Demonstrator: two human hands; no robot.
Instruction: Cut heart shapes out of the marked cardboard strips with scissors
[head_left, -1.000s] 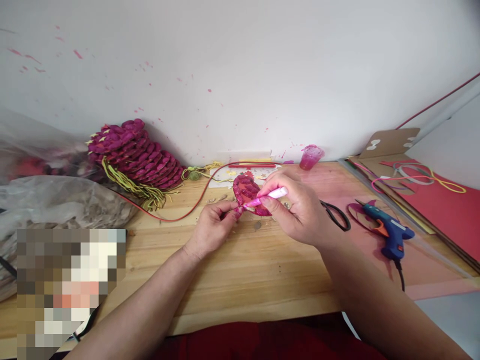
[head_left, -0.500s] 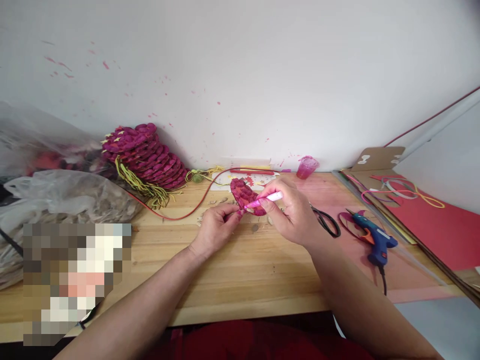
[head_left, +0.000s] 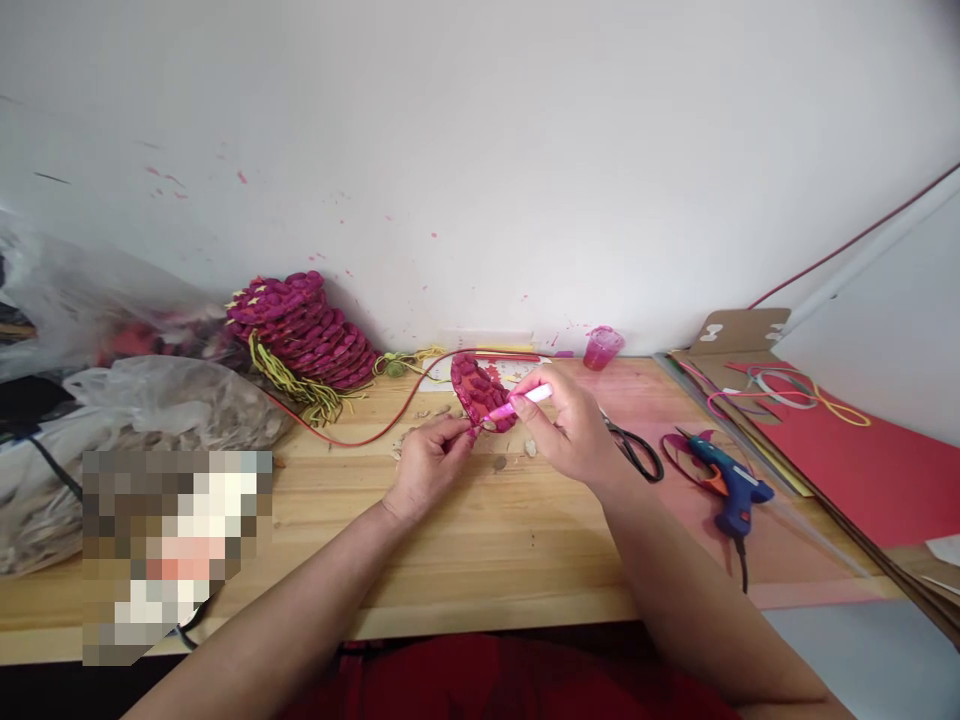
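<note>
My left hand pinches the lower edge of a magenta, oval craft piece covered in overlapping scale-like bits. A pale bit shows at that lower edge, close to my fingertips. My right hand is closed round a pink marker with a white end, its pink end pointing down-left at the piece's lower edge. Whether the tip touches is too small to tell. Pale, flat, shell-like bits lie on the table around the piece. Part of the piece is hidden behind my right hand and the marker.
A tall stack of magenta pieces with yellow-green strings leans at the back left. Plastic bags fill the left side. To the right are black-handled scissors, a blue glue gun, a pink-stained cup and red sheets.
The whole view has shifted slightly. The magenta piece now shows more of its face, and the marker stays at its lower edge. Both hands keep their holds.
</note>
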